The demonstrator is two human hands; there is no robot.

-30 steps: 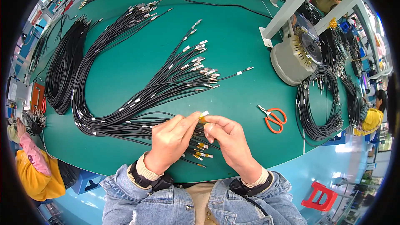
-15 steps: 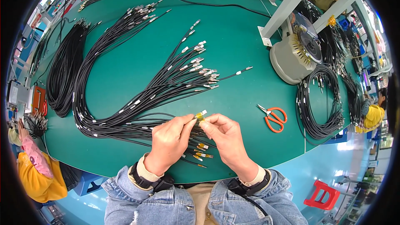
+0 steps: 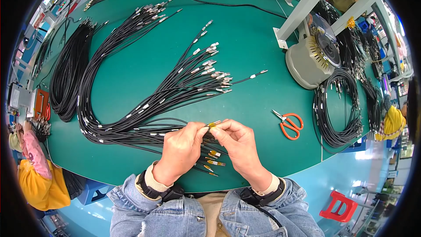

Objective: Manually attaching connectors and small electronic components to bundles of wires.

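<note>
My left hand (image 3: 182, 149) and my right hand (image 3: 239, 145) meet close together over the near edge of the table. Both pinch a black cable's end (image 3: 214, 123), which has yellow tape round it and a pale tip just above the fingers. Most of that end is hidden by the fingertips. Beneath my hands lie several other cable ends with yellow tape (image 3: 215, 163). A large bundle of black cables (image 3: 94, 101) curves in from the left, and its white-labelled ends (image 3: 217, 77) fan out beyond my hands.
Orange-handled scissors (image 3: 291, 125) lie open to the right. Farther right are a coiled cable bundle (image 3: 319, 123), a grey round machine (image 3: 302, 63) and a metal frame post (image 3: 302, 13). Another black bundle (image 3: 68, 79) rests at far left. Other people sit around the table. A red stool (image 3: 338, 206) stands on the floor.
The cable end has turned between my fingers: its broad white and yellow face now shows as a thin edge. Both hands stay almost in place.
</note>
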